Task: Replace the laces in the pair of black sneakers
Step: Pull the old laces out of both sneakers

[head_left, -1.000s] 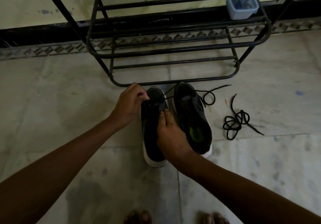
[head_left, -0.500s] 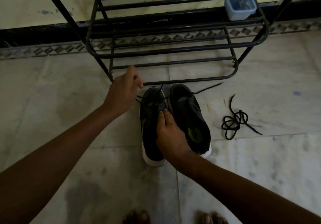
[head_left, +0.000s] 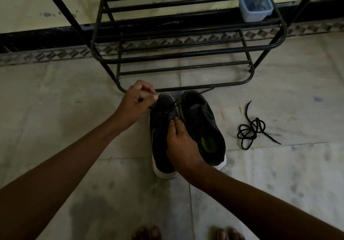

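Two black sneakers stand side by side on the tiled floor (head_left: 74, 109), toes just short of the bottom bar of a black metal shoe rack (head_left: 186, 53). Our left hand (head_left: 135, 102) hovers beside the toe of the left sneaker (head_left: 160, 143), fingers curled in tight, pinching a black lace (head_left: 173, 104) that runs across that shoe's front eyelets. Our right hand (head_left: 182, 143) rests on the same sneaker, covering its opening, fingers stretched forward and held close together, pressing down on the upper. The right sneaker (head_left: 202, 120) sits untouched, its green insole showing, with a thin lace end trailing from its toe toward the rack. Well apart to the right, we see a loose lace (head_left: 251, 130) in a tangled coil on the floor. On the rack's upper right corner stands a small plastic container (head_left: 255, 5). Our bare toes (head_left: 147, 233) show at the bottom edge.
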